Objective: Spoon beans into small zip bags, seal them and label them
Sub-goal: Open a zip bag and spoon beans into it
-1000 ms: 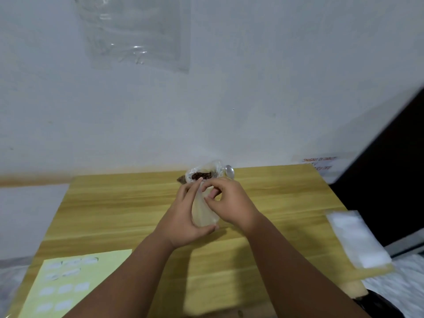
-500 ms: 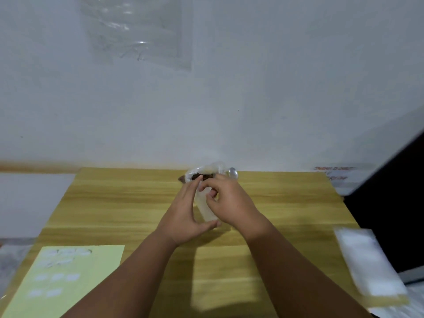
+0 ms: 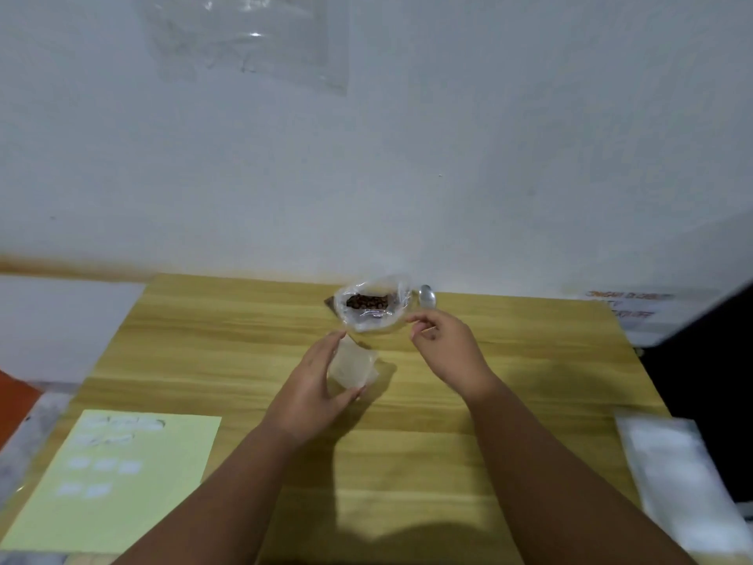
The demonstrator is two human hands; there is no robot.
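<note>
- Left hand (image 3: 322,385) is gripping the small zip bag (image 3: 352,362) upright, likely for filling; right hand (image 3: 444,344) is hovering loosely curled, empty, beside the spoon (image 3: 427,297).
- Beans (image 3: 366,302) are sitting at twelve o'clock by the table's (image 3: 529,381) far edge; label sheet (image 3: 114,483) is lying at seven, well apart from both hands.

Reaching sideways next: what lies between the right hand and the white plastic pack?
Head view: only bare wooden tabletop between right hand and white plastic pack.

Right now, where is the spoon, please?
Head view: the spoon lies at the far edge of the table, just right of the bag of beans, beyond the right hand.
</note>
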